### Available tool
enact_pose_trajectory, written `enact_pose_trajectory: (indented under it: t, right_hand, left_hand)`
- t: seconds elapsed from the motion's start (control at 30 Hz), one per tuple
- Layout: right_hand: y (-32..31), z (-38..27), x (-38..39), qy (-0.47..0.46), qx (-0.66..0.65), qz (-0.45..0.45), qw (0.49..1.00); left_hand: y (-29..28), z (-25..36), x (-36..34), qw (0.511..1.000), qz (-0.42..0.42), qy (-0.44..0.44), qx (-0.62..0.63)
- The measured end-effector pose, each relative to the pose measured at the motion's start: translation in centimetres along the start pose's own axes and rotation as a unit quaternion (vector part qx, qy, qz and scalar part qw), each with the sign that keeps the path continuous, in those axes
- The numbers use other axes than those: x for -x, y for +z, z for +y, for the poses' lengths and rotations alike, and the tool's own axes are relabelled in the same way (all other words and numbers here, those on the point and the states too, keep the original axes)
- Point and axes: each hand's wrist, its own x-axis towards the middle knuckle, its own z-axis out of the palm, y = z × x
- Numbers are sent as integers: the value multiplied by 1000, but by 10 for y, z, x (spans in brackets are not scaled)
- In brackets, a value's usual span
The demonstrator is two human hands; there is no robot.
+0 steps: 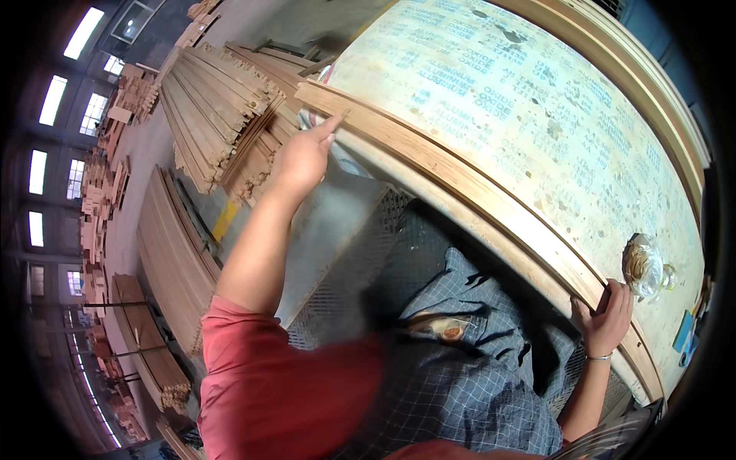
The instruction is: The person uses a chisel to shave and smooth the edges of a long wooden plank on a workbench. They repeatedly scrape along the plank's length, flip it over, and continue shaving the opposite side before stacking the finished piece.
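A long wooden strip runs along the near edge of a pale, printed, stained worktable. My left hand is at the strip's upper-left end, index finger stretched along or onto it; its other fingers are partly hidden. My right hand grips the strip lower right, fingers over it and thumb at the near side. A crumpled clear plastic bundle lies just beyond that hand. Blue items sit at the table's right rim.
Stacked wooden mouldings and long boards stand to my left, with more timber along the windowed hall. Perforated dark mats lie underfoot. Another long strip runs along the table's far edge.
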Motion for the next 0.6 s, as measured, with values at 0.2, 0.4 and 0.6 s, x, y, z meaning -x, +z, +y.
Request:
enact_pose_trajectory:
  t: [0.2, 0.4, 0.6]
  right_hand:
    - [1, 1, 1, 7, -9, -7, 1000]
    - [0, -1, -2, -9, -12, 10, 1000]
    - [-1, -3, -2, -20, -16, 21, 999]
  left_hand:
    - [-4, -20, -3, 983, -61, 78, 152]
    - [-1, -9, -2, 995, -50, 35, 82]
    - [-2, 21, 29, 962, -134, -40, 236]
